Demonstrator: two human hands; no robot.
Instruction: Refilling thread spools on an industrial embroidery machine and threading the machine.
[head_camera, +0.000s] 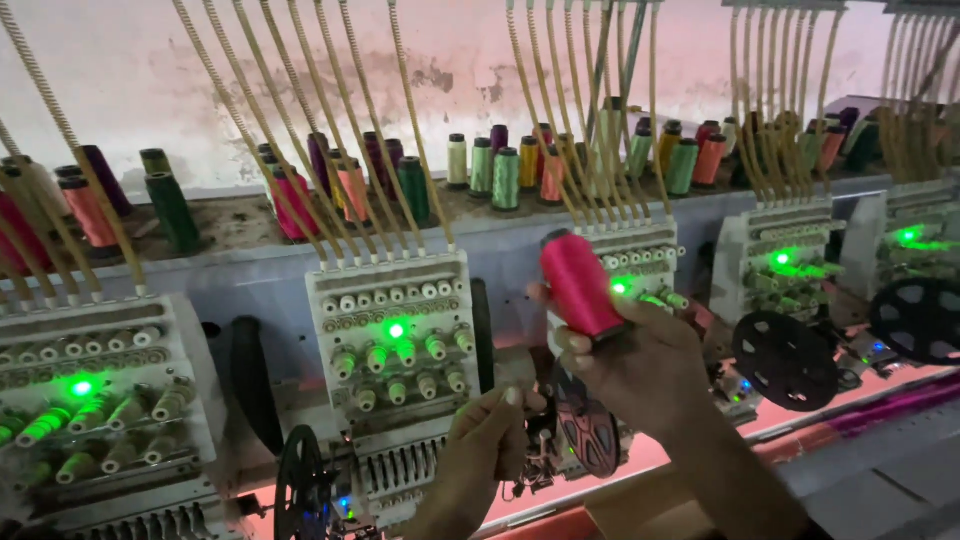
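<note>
My right hand (640, 365) grips a bright pink thread spool (580, 283) and holds it upright in front of an embroidery machine head (640, 265). My left hand (492, 440) is lower and to the left, with fingertips pinched together near the spool's base; whether a thread end lies between them is too fine to see. Both hands hover in front of the row of white machine heads, between the middle head (395, 340) and the one behind the spool.
Several white embroidery heads with green lights line the bench (90, 400) (780, 260). Many coloured thread cones (505, 178) stand on the rear shelf, with beige thread guide tubes (350, 120) running down. Black wheels (785, 358) (300, 490) project in front. Pink fabric (880, 410) lies below right.
</note>
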